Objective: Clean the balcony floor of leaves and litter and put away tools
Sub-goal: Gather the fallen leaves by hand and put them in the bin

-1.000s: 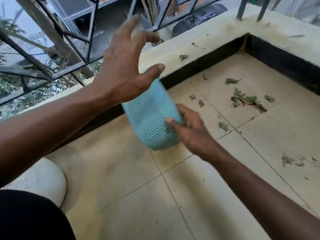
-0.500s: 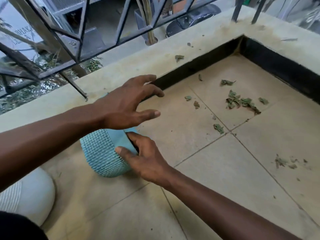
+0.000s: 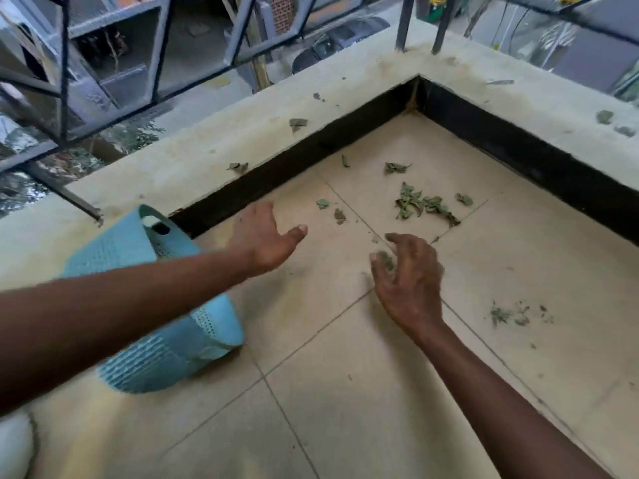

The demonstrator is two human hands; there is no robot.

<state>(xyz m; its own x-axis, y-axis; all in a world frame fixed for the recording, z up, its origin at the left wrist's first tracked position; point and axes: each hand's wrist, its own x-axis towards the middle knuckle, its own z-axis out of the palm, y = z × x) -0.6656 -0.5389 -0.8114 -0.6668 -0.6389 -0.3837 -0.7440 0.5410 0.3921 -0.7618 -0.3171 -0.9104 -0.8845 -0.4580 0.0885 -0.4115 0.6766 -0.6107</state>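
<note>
- Currently right hand (image 3: 408, 278) pinches a leaf (image 3: 385, 259), centre frame; left hand (image 3: 264, 238) spread, empty.
- Better: rake the pile (image 3: 416, 204) together, then drop handfuls into basket (image 3: 162, 357), lower left.

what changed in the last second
Both hands let go of the blue basket, now on the floor at left. The left hand hovers open; the right hand reached forward and curls round a leaf. The leaf pile stayed put.

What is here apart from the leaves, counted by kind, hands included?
Blue basket: 1
Hands: 2 (left hand, right hand)
White rounded object, only partly in view: 1
Total: 4
</note>
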